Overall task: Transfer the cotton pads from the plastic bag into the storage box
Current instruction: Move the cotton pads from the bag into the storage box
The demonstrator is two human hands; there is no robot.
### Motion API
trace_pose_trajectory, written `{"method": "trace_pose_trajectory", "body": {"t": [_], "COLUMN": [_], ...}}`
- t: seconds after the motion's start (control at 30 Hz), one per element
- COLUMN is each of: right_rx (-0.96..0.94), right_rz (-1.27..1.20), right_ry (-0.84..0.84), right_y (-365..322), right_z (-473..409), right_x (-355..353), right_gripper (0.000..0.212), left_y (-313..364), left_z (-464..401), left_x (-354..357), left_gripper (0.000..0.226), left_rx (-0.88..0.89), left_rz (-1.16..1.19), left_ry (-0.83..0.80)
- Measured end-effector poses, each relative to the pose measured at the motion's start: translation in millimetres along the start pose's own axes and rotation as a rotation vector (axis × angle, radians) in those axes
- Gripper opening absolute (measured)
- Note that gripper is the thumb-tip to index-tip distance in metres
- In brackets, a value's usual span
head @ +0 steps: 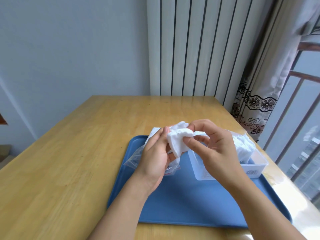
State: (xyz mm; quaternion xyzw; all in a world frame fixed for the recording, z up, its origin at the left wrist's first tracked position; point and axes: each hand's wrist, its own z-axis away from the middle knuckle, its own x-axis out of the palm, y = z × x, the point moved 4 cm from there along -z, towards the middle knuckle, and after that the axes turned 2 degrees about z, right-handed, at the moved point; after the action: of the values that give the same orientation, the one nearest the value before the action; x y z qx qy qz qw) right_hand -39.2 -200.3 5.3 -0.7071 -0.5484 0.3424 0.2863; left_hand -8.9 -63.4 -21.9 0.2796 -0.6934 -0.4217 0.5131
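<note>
Both hands meet above the blue tray (181,205): the left hand (155,153) and right hand (213,144) pinch a wad of white cotton pads (178,141). The plastic bag (136,157) hangs beneath the left hand. The clear storage box (256,168), holding more pads, sits on the tray's right side.

There is one view only, from a wide-angle camera worn on the person's head. It looks forward and down across the tabletop (72,153), close enough that both forearms enter from the bottom edge and the hands sit near the middle of the frame. The far wall (69,49) and a window (304,118) at the right bend with the lens.
</note>
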Motion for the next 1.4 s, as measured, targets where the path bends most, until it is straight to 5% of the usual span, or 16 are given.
{"method": "trace_pose_trajectory", "body": {"t": [0.53,0.73,1.2,1.4], "right_rx": [0.026,0.039,0.018,0.174], "right_rz": [0.175,0.077,0.041,-0.127], "right_ry": [0.027,0.017,-0.025,-0.02], "right_y": [8,6,4,11], "right_z": [-1,0,-1,-1], "right_x": [-8,-5,-4,-5], "right_gripper": [0.024,0.049,0.019,0.018], "left_y": [0,-1,0,-3], "left_z": [1,2,-2,-4], "left_x": [2,6,0,-4], "left_gripper": [0.036,0.037,0.039,0.031], "left_rx": [0.161,0.216,0.029,0.022], "left_rz": [-0.224,-0.254,0.06,0.009], "left_ry": [-0.023,-0.105,-0.031,0.08]}}
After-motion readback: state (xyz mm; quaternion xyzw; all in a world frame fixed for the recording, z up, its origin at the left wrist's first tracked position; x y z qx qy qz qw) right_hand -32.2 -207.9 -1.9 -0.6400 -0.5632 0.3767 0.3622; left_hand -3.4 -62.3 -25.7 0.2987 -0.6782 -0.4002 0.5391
